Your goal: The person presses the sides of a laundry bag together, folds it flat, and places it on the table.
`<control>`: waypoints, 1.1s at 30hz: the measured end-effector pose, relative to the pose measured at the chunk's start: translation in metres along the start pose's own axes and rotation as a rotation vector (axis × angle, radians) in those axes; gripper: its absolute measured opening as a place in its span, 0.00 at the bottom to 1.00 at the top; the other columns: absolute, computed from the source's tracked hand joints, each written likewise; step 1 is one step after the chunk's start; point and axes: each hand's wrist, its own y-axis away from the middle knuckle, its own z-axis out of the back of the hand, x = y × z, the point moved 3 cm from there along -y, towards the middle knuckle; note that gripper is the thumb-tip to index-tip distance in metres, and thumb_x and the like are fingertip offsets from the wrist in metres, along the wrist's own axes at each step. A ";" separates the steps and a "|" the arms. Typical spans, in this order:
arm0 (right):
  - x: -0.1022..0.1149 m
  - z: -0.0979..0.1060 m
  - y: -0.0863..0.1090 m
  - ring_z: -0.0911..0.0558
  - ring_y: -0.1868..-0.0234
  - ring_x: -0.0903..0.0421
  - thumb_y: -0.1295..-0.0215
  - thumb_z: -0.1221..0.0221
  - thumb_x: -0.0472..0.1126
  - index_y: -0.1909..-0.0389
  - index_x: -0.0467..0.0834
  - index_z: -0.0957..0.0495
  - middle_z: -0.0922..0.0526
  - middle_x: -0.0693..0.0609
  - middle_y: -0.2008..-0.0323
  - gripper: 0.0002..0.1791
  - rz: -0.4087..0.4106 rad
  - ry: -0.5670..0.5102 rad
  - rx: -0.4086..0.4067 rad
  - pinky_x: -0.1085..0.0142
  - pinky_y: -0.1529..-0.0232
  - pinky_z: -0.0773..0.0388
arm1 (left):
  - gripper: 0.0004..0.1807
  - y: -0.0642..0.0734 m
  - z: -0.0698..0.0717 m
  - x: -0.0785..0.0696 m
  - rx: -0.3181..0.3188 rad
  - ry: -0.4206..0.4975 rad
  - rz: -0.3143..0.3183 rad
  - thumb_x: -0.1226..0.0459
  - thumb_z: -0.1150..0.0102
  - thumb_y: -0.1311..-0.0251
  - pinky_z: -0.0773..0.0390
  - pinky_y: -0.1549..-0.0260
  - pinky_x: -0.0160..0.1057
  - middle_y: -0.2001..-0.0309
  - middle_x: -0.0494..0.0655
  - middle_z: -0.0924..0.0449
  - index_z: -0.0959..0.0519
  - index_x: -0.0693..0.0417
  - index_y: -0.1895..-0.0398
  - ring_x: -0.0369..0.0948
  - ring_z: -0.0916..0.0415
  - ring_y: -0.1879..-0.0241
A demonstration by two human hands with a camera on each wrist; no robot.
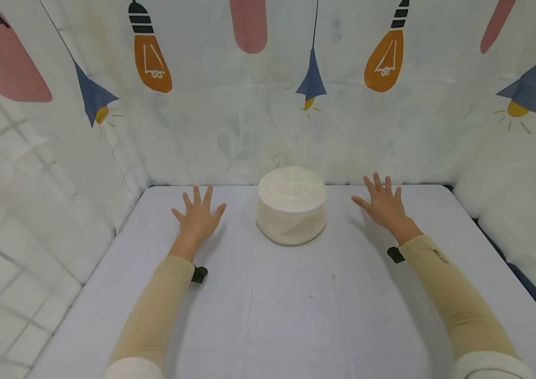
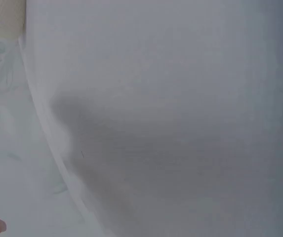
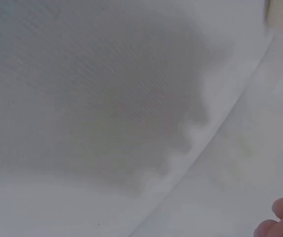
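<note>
Spreads left hand (image 1: 198, 220) and right hand (image 1: 385, 205) wide, fingers splayed, gripping nothing, above the white table (image 1: 287, 316). Has the cream mesh drum (image 1: 291, 208) between them, touching neither. Seems poised, without any handling yet; likely calls for bringing palms inward to reach it.

The round cream container (image 1: 291, 223) looks like matt mesh fabric, finely perforated on top. The white tabletop (image 1: 287, 310) has a matt cloth surface, mostly smooth with faint creases. The printed backdrop (image 1: 249, 118) is thin, slightly wrinkled sheeting, cloth or plastic unclear. The tan sleeves (image 1: 149, 310) appear soft, matt fabric.
</note>
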 end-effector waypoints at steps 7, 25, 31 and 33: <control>0.004 0.004 0.002 0.70 0.23 0.29 0.22 0.60 0.70 0.18 0.38 0.60 0.68 0.33 0.20 0.50 0.023 0.004 0.001 0.29 0.30 0.72 | 0.43 0.004 -0.005 -0.003 0.000 0.007 0.000 0.38 0.65 0.22 0.71 0.39 0.82 0.19 0.65 0.72 0.61 0.48 0.15 0.70 0.77 0.23; 0.020 0.014 0.010 0.66 0.22 0.30 0.21 0.57 0.67 0.17 0.39 0.59 0.65 0.35 0.19 0.48 0.090 -0.044 -0.037 0.31 0.28 0.64 | 0.42 0.008 0.003 -0.023 -0.060 0.114 -0.053 0.39 0.64 0.22 0.62 0.35 0.78 0.18 0.62 0.68 0.60 0.46 0.15 0.67 0.71 0.22; 0.027 0.016 0.011 0.67 0.21 0.32 0.21 0.55 0.65 0.17 0.40 0.58 0.65 0.35 0.19 0.47 0.108 -0.072 -0.045 0.31 0.28 0.64 | 0.40 0.009 0.007 -0.034 -0.083 0.150 -0.069 0.42 0.61 0.21 0.60 0.32 0.75 0.18 0.60 0.65 0.58 0.46 0.15 0.64 0.70 0.21; 0.028 0.016 0.012 0.67 0.21 0.32 0.21 0.54 0.65 0.17 0.39 0.58 0.64 0.35 0.19 0.47 0.116 -0.080 -0.053 0.31 0.28 0.63 | 0.40 0.009 0.008 -0.038 -0.092 0.158 -0.074 0.42 0.61 0.21 0.59 0.32 0.75 0.18 0.60 0.64 0.57 0.46 0.15 0.64 0.68 0.21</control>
